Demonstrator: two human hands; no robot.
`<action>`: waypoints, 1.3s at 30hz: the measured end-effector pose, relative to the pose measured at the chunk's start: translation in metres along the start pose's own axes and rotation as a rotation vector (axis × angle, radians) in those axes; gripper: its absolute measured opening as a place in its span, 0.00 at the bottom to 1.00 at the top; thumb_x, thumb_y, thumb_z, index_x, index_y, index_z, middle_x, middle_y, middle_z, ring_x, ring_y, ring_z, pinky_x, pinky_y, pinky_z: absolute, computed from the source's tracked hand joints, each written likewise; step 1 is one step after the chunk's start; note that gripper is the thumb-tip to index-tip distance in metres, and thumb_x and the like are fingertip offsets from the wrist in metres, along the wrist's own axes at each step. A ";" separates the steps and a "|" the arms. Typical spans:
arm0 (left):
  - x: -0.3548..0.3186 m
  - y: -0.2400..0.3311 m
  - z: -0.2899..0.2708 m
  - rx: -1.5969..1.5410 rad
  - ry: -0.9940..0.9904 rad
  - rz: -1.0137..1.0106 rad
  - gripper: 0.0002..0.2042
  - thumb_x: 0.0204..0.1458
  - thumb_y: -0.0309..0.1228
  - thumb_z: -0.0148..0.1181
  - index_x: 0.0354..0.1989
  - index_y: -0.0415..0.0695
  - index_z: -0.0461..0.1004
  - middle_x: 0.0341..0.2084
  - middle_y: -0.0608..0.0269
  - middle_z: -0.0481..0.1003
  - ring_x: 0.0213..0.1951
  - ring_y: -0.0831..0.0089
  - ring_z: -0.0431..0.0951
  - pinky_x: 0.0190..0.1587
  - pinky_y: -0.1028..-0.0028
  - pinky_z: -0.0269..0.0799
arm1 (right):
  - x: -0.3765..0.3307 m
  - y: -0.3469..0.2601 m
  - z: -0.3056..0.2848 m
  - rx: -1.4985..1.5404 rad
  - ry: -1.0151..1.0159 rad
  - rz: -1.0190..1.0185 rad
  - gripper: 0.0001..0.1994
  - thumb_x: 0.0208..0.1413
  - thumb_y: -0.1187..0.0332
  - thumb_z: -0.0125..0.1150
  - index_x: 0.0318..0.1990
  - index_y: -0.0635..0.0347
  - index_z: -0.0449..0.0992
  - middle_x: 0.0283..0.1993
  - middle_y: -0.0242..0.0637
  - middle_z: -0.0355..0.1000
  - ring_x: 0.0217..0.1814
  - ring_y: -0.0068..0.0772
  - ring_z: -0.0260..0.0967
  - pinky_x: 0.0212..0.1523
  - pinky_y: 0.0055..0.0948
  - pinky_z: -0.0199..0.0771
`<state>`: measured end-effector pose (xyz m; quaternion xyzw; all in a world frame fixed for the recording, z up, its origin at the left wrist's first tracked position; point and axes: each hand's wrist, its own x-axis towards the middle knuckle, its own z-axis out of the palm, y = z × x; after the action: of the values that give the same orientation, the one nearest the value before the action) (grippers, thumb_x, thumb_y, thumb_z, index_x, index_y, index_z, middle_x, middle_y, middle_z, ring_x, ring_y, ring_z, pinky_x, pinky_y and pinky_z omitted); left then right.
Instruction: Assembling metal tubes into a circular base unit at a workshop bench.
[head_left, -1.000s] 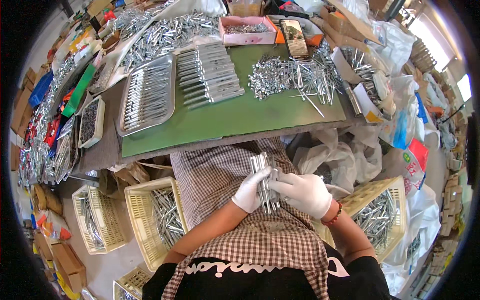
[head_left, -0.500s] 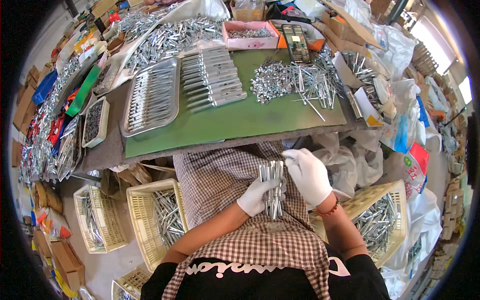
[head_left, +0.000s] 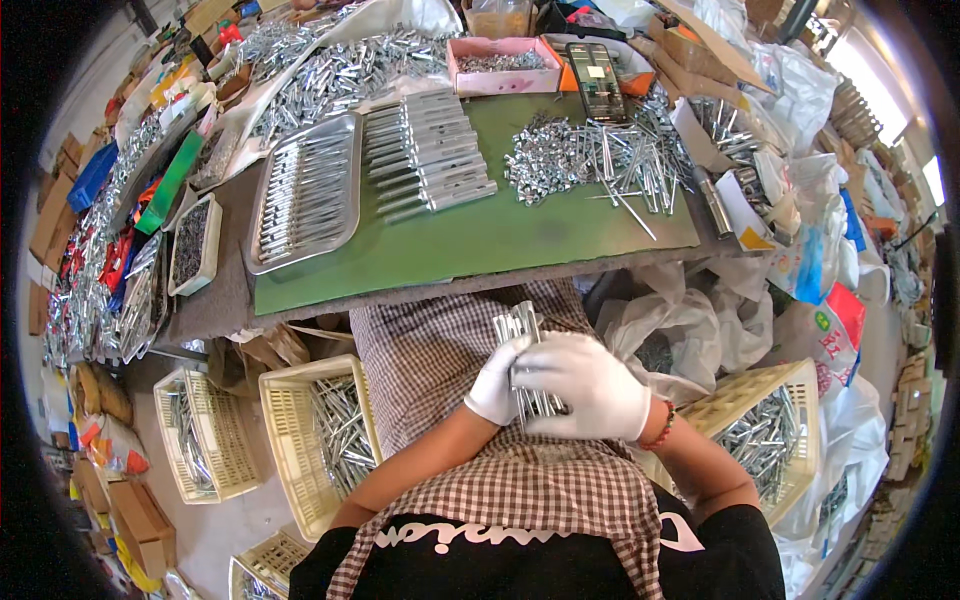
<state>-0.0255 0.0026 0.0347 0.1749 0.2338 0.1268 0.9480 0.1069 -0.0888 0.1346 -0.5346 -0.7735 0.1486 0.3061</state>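
Over my lap, my left hand (head_left: pixel 492 388), in a white glove, grips a bundle of shiny metal tubes (head_left: pixel 516 322) that stands nearly upright, leaning slightly. My gloved right hand (head_left: pixel 592 385) is closed across the same bundle from the right, its fingers a little blurred. The tubes' tops stick out above both hands and some lower ends show below. On the green mat (head_left: pixel 400 262) beyond, a row of similar tubes (head_left: pixel 430 165) lies side by side. Left of it, a metal tray (head_left: pixel 352 205) carries slim silver rods in rows.
Small nut-like parts (head_left: pixel 540 165) and long thin pins (head_left: pixel 640 165) are heaped on the mat's right. Behind them sit a pink box (head_left: pixel 505 80) and a phone (head_left: pixel 596 85). Cream crates (head_left: pixel 283 440) of metal parts flank my lap, with another crate (head_left: pixel 800 450) at right.
My right hand has come left and down from beside the bundle and closed around it. The bundle has shifted slightly left and up and now tilts.
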 end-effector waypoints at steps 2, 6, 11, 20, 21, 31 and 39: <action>0.001 0.004 0.001 -0.014 -0.026 0.056 0.15 0.52 0.38 0.57 0.45 0.44 0.71 0.37 0.64 0.74 0.40 0.71 0.75 0.42 0.69 0.75 | 0.005 -0.001 -0.023 -0.062 0.165 0.046 0.17 0.39 0.66 0.68 0.40 0.59 0.76 0.41 0.40 0.73 0.45 0.44 0.70 0.48 0.40 0.68; -0.003 0.010 0.001 -0.105 -0.049 0.130 0.19 0.49 0.30 0.58 0.51 0.45 0.64 0.39 0.63 0.72 0.40 0.70 0.75 0.40 0.67 0.76 | -0.059 0.032 -0.061 -0.343 0.559 0.586 0.08 0.43 0.74 0.60 0.34 0.60 0.77 0.38 0.40 0.74 0.41 0.41 0.70 0.45 0.36 0.68; 0.008 -0.001 -0.013 -0.206 -0.100 0.070 0.17 0.51 0.28 0.54 0.51 0.46 0.64 0.39 0.63 0.72 0.39 0.68 0.75 0.40 0.67 0.77 | -0.257 0.061 -0.102 -0.842 0.626 1.305 0.10 0.55 0.67 0.50 0.40 0.62 0.72 0.41 0.48 0.72 0.44 0.53 0.69 0.46 0.44 0.68; 0.012 -0.006 0.000 -0.135 -0.083 0.015 0.19 0.53 0.26 0.48 0.55 0.43 0.61 0.40 0.60 0.72 0.40 0.67 0.75 0.42 0.64 0.77 | -0.405 0.077 0.033 -0.088 0.783 1.396 0.21 0.53 0.61 0.59 0.51 0.65 0.70 0.39 0.38 0.76 0.41 0.31 0.74 0.45 0.28 0.69; 0.011 -0.005 -0.002 -0.117 -0.086 0.005 0.19 0.54 0.26 0.48 0.55 0.42 0.61 0.41 0.60 0.72 0.40 0.67 0.75 0.42 0.64 0.77 | -0.414 0.081 0.031 -0.077 0.770 1.405 0.21 0.53 0.61 0.59 0.51 0.65 0.70 0.39 0.38 0.76 0.41 0.31 0.74 0.45 0.28 0.69; 0.007 -0.007 -0.002 -0.075 -0.150 0.021 0.17 0.54 0.27 0.50 0.53 0.43 0.63 0.41 0.61 0.72 0.41 0.68 0.75 0.41 0.65 0.77 | -0.485 0.093 -0.018 -0.498 0.624 1.332 0.13 0.59 0.63 0.50 0.44 0.63 0.74 0.37 0.41 0.75 0.38 0.45 0.72 0.42 0.35 0.72; 0.009 -0.015 -0.005 -0.102 -0.102 -0.024 0.15 0.59 0.39 0.51 0.46 0.42 0.69 0.38 0.62 0.74 0.38 0.68 0.76 0.44 0.66 0.75 | -0.164 -0.018 -0.105 -0.565 1.053 0.875 0.10 0.58 0.74 0.47 0.44 0.66 0.72 0.43 0.41 0.71 0.43 0.33 0.69 0.45 0.31 0.70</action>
<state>-0.0176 -0.0070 0.0206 0.1297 0.1807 0.1179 0.9678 0.1996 -0.2561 0.1732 -0.8531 -0.2490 -0.2238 0.4003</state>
